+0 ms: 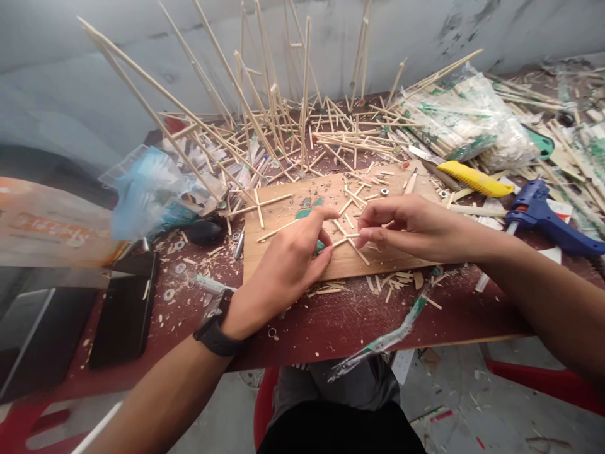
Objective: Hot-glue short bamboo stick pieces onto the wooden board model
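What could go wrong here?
1. Skewed joint: the right hand appears to pinch one end of the crossed sticks on the wooden board; a small nudge might shift their angle.
2. Burn: the blue glue gun lies close to the right forearm. If hot, which isn't visible, brushing it could hurt.
3. Cut: the yellow knife lies just beyond the right hand, so a careless reach might catch it.

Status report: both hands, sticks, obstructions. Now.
Right hand pinching crossed sticks by one end. Left hand open alongside, contact unclear. Other sticks just beyond, on board.
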The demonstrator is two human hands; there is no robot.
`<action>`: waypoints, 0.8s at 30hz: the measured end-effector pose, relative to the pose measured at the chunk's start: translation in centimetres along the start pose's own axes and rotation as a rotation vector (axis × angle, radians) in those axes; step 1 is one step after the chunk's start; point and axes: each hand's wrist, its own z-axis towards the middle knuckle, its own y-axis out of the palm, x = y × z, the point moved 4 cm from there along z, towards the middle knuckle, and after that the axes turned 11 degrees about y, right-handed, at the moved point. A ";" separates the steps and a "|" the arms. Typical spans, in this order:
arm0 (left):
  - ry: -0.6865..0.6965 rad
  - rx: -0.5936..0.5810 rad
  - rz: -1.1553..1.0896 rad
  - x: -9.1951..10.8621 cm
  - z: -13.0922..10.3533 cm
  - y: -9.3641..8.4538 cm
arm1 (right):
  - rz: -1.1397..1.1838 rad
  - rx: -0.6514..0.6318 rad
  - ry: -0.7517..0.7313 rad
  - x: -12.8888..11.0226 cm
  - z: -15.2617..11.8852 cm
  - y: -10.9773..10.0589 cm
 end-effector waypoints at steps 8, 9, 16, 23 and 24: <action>0.002 0.003 -0.030 -0.1 0.1 -0.1 | -0.107 0.131 0.016 1.2 0.6 0.0; -0.004 0.000 -0.034 0.0 0.1 0.0 | -0.117 0.134 0.031 1.5 0.8 0.1; -0.068 0.018 -0.097 0.0 0.0 0.3 | -0.123 0.199 -0.021 1.0 1.3 0.1; -0.160 0.100 -0.180 0.0 0.0 0.4 | 0.118 0.155 0.076 1.3 0.9 0.0; -0.169 0.105 -0.186 -0.1 0.1 0.3 | 0.135 0.175 0.087 1.4 0.9 -0.2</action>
